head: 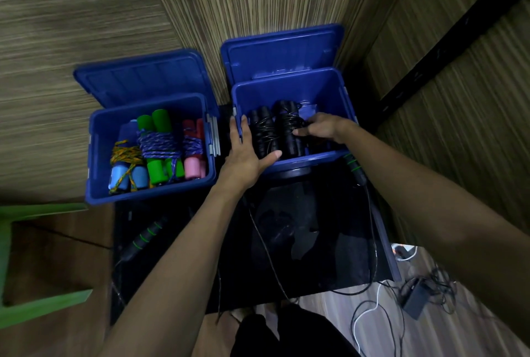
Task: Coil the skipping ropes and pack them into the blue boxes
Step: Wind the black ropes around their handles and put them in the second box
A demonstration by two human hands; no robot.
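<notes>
Packing well advanced: left box point(100, 156) at centre left holds coloured coiled ropes point(156, 144), right box point(324, 90) black bundles point(275, 130); left hand point(246, 153) spread on its rim, right hand point(321, 127) curled onto a bundle; one green-banded rope point(144, 235) lies uncoiled on the bench point(329, 242).

1. No text, label, brand, number or sign can be read anywhere in the frame.
2. The blue boxes point(289, 93) at centre carry no legible marking; the view is dim and blurred.
</notes>
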